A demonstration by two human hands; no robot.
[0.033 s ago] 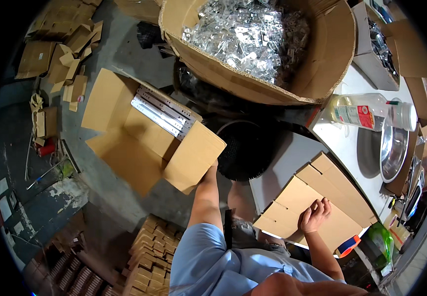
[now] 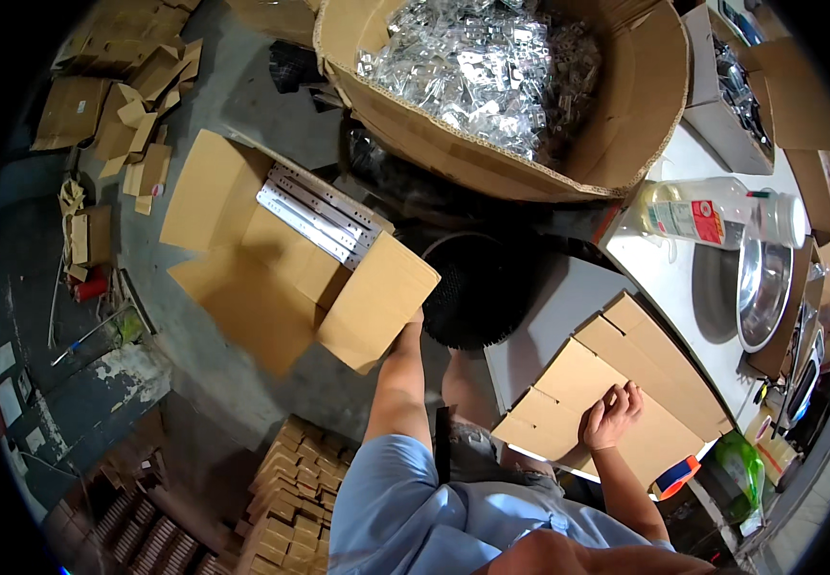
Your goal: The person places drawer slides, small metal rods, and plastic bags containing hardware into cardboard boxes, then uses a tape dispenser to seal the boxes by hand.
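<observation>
On my left stands an open cardboard box (image 2: 290,251), flaps spread, with silver metal rails (image 2: 311,222) punched with holes lying along its far side. My left hand (image 2: 409,332) reaches to the near right flap of this box. Its fingers are hidden behind the cardboard, so their grip does not show. On my right, a folded flat carton (image 2: 554,402) with slots cut in it leans over the corner of the white table. My right hand (image 2: 613,416) rests on top of it, fingers a little bent and apart, pressing on the surface.
A large carton (image 2: 491,172) full of shiny small parts stands ahead. Beyond a black round bin (image 2: 472,287), the white table (image 2: 669,278) holds a clear bottle (image 2: 697,213) and a metal bowl (image 2: 764,297). Small brown boxes (image 2: 290,498) are stacked near me; scrap cardboard (image 2: 137,120) lies far left.
</observation>
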